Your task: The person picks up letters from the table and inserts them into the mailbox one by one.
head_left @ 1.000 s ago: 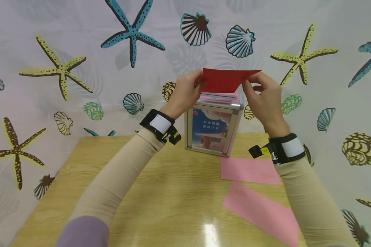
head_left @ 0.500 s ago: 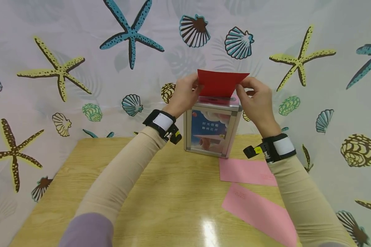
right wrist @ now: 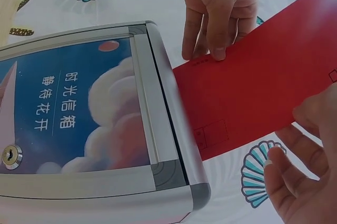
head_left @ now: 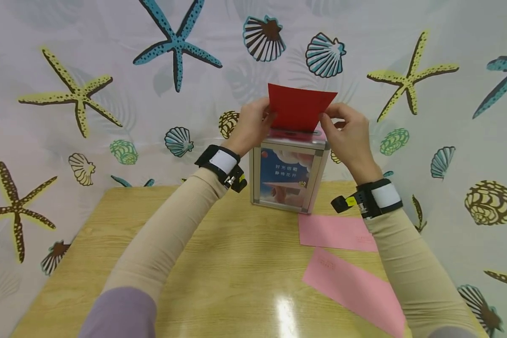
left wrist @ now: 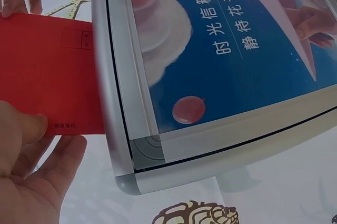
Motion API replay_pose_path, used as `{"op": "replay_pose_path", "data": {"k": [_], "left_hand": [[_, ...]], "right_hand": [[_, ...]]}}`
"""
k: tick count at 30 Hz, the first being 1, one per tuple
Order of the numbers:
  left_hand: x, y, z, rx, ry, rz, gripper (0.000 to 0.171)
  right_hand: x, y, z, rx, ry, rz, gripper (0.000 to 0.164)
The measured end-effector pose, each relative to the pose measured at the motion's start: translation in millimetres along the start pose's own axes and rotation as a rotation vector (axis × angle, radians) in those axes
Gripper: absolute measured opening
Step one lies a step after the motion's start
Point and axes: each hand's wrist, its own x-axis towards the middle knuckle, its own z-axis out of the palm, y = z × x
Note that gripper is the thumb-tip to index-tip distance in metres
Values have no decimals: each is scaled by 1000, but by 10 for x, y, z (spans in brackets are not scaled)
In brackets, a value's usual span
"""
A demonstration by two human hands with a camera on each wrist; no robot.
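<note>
One red envelope [head_left: 299,108] stands upright at the slot [head_left: 317,133] in the top of the box [head_left: 285,176], the left hand [head_left: 250,124] and right hand [head_left: 348,136] each pinching one of its side edges; two pink envelopes [head_left: 335,233] lie on the bench [head_left: 224,267] in front, toward the right.

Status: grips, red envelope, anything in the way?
Left grip and right grip pinching red envelope at opposite sides. Lower edge at letter box slot, insertion depth unclear. No obstruction visible; pink envelopes lie clear.
</note>
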Motion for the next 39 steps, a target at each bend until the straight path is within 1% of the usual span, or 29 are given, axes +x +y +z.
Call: {"op": "replay_pose_path", "data": {"k": [2, 5, 9, 11, 13, 16, 18, 20, 23, 27, 29, 32, 35, 39], "left_hand": [[-1, -8, 8, 14, -9, -2, 26], [-3, -24, 22, 30, -15, 9, 28], [4, -42, 34, 28, -14, 20, 29], [6, -52, 38, 26, -13, 13, 29], [7, -64, 43, 21, -20, -12, 28], [2, -60, 38, 8, -35, -56, 26], [0, -40, 21, -7, -47, -82, 24], [1, -5, -9, -18, -60, -94, 22], [26, 51, -57, -29, -73, -84, 17], [79, 124, -119, -18, -81, -50, 14], [100, 161, -149, -4, -86, -49, 15], [127, 200, -180, -1, -98, -69, 17], [146, 200, -191, -3, -97, -84, 21], [155, 165, -189, 21, -99, -75, 23]], "right_hand": [[-10, 2, 0, 0, 3, 2, 22], [-16, -17, -7, 5, 32, -27, 21], [8, -67, -20, -3, 71, -72, 21], [19, -80, -14, -7, 73, -73, 20], [21, -77, -4, -7, 71, -68, 20], [17, -48, 6, -8, 64, -38, 21], [15, -24, 7, -15, 61, -15, 22], [13, 5, 7, -21, 55, 2, 23], [14, 46, 8, -33, 47, 17, 24], [25, 89, 12, -46, 27, 21, 23], [34, 97, 7, -56, 17, 19, 23], [50, 90, -10, -73, 2, 23, 24], [76, 66, -25, -77, -10, 24, 24], [119, 16, -38, -63, -3, -1, 24]]}}
